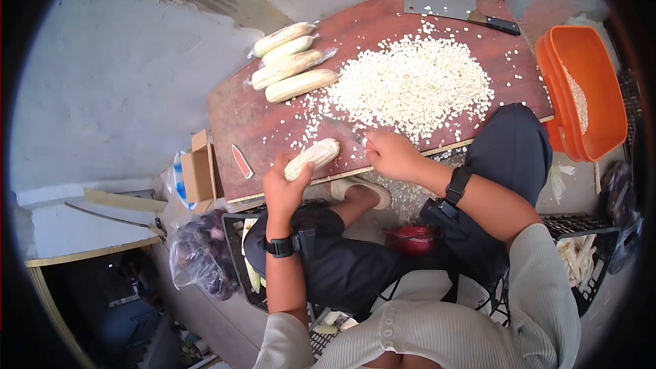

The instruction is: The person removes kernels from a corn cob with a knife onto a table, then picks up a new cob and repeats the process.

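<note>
My left hand (285, 184) is closed around the lower end of a corn cob (313, 158), which is tilted up to the right above the table's near edge. Part of the cob looks bare and part still carries pale kernels. In my right hand (394, 155) is a small knife (347, 130), its blade pointing up and left, apart from the cob. Beyond both hands a large heap of loose corn kernels (417, 85) covers the middle of the table. Several whole cobs (301, 86), some in clear plastic wrap, lie side by side left of the heap.
On the reddish table (236, 119) lie a cleaver (444, 4) at the back and a red-and-white blade-shaped piece (242, 161) at left. Orange bins (601, 96) with kernels stand at right. A cardboard box (199, 172), a bag of dark produce (203, 253) and crates flank my legs.
</note>
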Demonstrator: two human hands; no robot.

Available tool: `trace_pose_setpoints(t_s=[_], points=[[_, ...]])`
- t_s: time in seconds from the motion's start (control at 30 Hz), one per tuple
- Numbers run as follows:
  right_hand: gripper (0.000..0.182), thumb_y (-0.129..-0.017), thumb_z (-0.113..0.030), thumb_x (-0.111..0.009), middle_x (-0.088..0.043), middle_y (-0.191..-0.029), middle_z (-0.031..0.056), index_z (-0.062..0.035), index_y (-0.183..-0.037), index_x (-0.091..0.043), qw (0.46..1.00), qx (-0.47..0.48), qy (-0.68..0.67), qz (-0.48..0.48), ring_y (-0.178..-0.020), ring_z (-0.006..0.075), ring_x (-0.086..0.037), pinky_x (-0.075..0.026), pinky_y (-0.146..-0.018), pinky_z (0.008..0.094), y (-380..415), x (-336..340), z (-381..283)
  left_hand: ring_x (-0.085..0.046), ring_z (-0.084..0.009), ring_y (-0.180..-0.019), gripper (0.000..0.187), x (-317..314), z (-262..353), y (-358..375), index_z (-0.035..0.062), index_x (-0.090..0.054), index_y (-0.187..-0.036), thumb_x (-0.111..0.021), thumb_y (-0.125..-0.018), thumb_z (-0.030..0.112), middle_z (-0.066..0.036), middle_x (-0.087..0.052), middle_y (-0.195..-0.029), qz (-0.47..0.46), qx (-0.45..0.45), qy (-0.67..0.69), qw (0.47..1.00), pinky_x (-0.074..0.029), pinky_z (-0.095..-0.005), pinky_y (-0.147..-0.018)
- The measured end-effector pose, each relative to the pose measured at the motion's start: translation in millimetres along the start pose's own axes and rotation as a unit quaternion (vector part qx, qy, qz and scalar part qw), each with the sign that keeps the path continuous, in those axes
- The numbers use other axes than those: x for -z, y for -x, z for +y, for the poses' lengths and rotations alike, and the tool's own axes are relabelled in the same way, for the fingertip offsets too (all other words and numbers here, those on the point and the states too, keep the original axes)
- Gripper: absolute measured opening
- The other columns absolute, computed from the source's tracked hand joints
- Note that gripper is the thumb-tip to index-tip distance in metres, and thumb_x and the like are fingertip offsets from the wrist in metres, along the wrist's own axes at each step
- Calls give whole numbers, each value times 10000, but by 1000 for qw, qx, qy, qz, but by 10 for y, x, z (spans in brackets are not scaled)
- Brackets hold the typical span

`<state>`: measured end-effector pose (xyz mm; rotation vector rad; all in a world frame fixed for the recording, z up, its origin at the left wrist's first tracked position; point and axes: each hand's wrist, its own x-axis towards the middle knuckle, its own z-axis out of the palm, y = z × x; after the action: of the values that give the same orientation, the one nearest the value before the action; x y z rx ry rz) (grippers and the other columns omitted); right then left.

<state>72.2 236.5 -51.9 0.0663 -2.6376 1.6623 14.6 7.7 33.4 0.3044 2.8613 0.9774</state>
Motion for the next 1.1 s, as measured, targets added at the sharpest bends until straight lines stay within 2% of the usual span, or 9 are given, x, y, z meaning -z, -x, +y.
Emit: trace_pose_setpoints(t_s=[0.03, 0.17, 0.27, 0.37, 0.53, 0.77, 0.87, 0.97, 1.1], points=[[167, -866, -159, -548, -583, -731, 200, 4, -850, -512, 998, 46, 35, 25, -698, 393, -595, -464, -635, 479, 66, 8, -21, -659, -229, -674, 315, -5, -35, 20, 5, -634, -924, -732, -754, 250, -162, -664, -746, 3, -22, -7, 1000, -497, -328, -624], [174, -853, -152, -549, -586, -775, 179, 11, -909, -519, 980, 53, 192, -30, -652, 350, -613, -501, -599, 435, 260, -32, -209, -657, -246, -683, 309, 2, -59, 66, 3, -635, -914, -735, -748, 243, -167, -658, -743, -5, -24, -13, 1000, -497, -338, -637], [189, -814, -131, -570, -600, -749, 160, 14, -922, -516, 965, 103, 237, -31, -627, 296, -632, -518, -551, 385, 378, -93, -332, -658, -260, -694, 316, 13, 0, 94, 0, -639, -916, -740, -743, 244, -174, -657, -753, -7, -11, -24, 1000, -499, -345, -649], [174, -740, -111, -568, -619, -697, 154, 19, -848, -526, 949, 137, 285, -10, -585, 276, -647, -516, -481, 353, 411, -85, -445, -661, -274, -712, 335, 0, -75, 77, 0, -645, -941, -740, -743, 253, -178, -659, -772, -7, -5, -18, 1000, -502, -348, -662], [148, -764, -105, -553, -615, -687, 149, 19, -838, -520, 954, 90, 280, -49, -570, 284, -646, -517, -468, 361, 319, -242, -316, -667, -307, -755, 364, 24, 17, 58, 6, -652, -982, -728, -752, 277, -191, -662, -807, -6, -10, -31, 999, -507, -355, -685], [134, -796, -116, -540, -616, -691, 137, 5, -846, -508, 958, 30, 274, -78, -591, 281, -652, -524, -478, 379, 152, -255, -366, -658, -336, -714, 363, 91, 233, -67, 12, -647, -976, -717, -750, 288, -191, -656, -759, -48, -55, -62, 995, -509, -377, -651], [218, -911, -228, -511, -571, -583, 68, -40, -801, -497, 932, 83, 352, -3, -496, 211, -620, -482, -404, 337, -46, -454, -167, -649, -354, -702, 353, 85, 198, -112, 15, -644, -958, -714, -746, 288, -197, -648, -741, -62, -59, -68, 994, -506, -389, -632], [247, -930, -257, -501, -588, -598, 73, -43, -805, -501, 945, 85, 316, -7, -504, 219, -627, -488, -410, 350, -106, -483, -95, -640, -369, -697, 352, 92, 180, -156, 16, -641, -946, -709, -745, 297, -204, -640, -734, -68, -71, -57, 994, -502, -399, -623], [206, -913, -208, -487, -626, -708, 144, -10, -859, -508, 965, 2, 253, -73, -604, 296, -646, -516, -505, 411, -228, -482, -125, -632, -376, -689, 360, 39, 299, -113, 15, -642, -946, -702, -747, 309, -209, -634, -725, -79, -90, -72, 990, -499, -406, -618]])
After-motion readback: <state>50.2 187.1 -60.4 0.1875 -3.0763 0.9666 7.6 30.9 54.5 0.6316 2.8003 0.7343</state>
